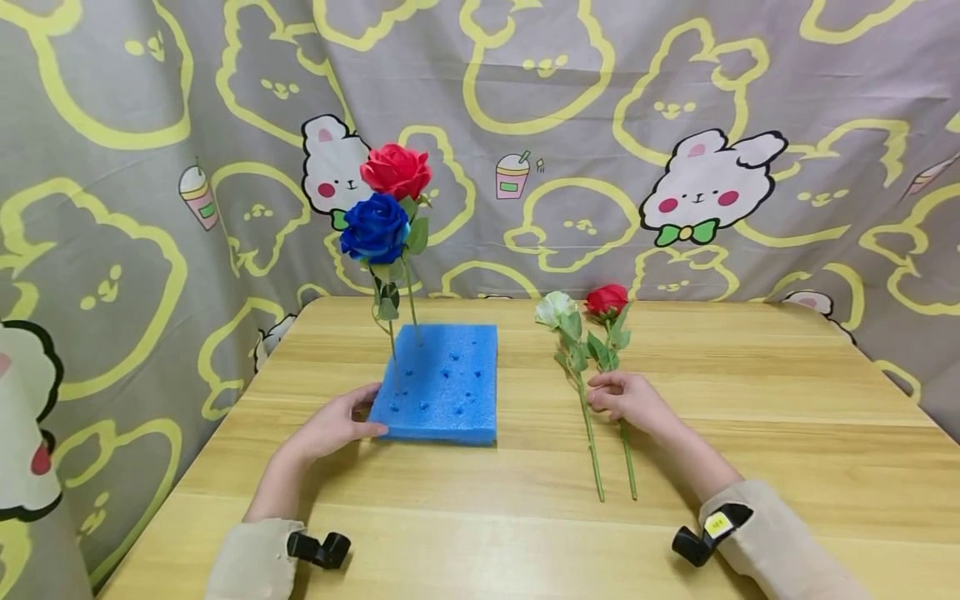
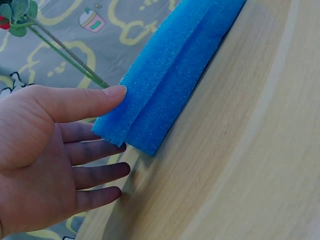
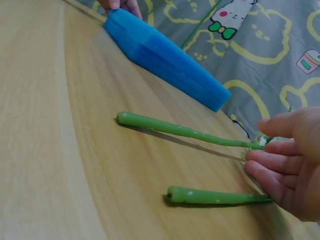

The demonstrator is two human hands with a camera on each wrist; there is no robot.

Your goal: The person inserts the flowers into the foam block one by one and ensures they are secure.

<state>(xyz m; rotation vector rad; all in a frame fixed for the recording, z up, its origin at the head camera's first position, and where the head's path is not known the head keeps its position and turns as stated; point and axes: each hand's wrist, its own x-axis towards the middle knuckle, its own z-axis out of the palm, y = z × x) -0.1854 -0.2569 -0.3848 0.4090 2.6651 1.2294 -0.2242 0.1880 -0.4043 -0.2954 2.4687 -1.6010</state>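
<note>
A blue foam block [image 1: 480, 392] dotted with small holes lies on the table. Upright in it stand a blue rose [image 1: 375, 229] and a red rose [image 1: 396, 172]. My left hand [image 1: 341, 425] is at the block's near left corner; the thumb [image 2: 95, 102] touches the foam and the other fingers are spread beside it. To the right lie a white rose [image 1: 557, 309] and a second red rose [image 1: 606, 300], stems toward me. Over the second red rose's stem is my right hand [image 1: 633, 404], its loosely bent fingertips right at the white rose's stem [image 3: 185, 131].
The wooden table [image 1: 555, 550] reaches back to a grey curtain [image 1: 480, 200] with cartoon bears and rabbits, which hangs behind and at both sides. Black camera mounts sit on both wrists, over beige sleeves [image 1: 255, 558].
</note>
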